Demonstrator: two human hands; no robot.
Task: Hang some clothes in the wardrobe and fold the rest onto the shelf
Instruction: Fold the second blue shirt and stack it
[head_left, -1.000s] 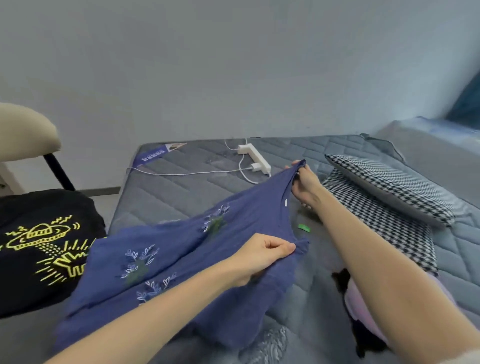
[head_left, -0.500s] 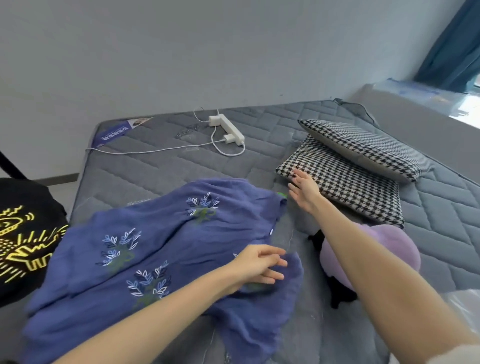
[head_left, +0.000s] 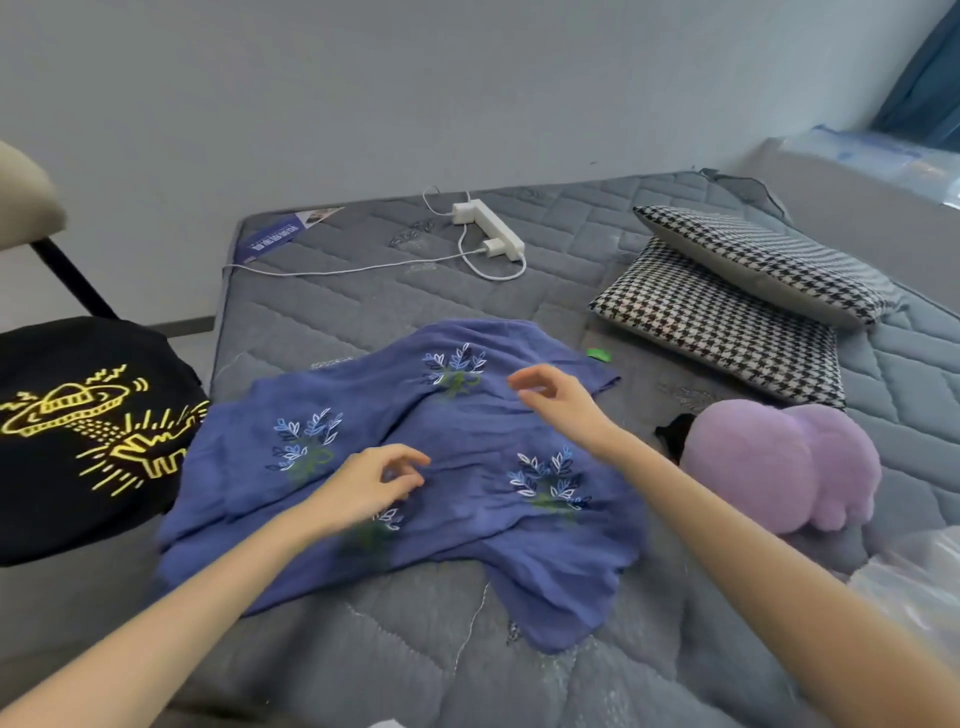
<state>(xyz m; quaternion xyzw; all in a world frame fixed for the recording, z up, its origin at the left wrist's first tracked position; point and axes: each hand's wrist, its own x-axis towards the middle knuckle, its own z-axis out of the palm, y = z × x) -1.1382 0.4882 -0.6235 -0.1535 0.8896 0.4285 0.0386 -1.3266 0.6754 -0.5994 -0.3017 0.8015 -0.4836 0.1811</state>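
The blue garment (head_left: 467, 431) lies spread on the bed (head_left: 363, 301), likely laid flat for folding, while your left hand (head_left: 363, 488) and right hand (head_left: 556, 400) hover over it, fingers loosely curled, holding nothing.

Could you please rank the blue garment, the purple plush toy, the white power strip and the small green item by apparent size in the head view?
Largest to smallest:
1. blue garment
2. purple plush toy
3. white power strip, which lies farther from the camera, so its true size is unsure
4. green item
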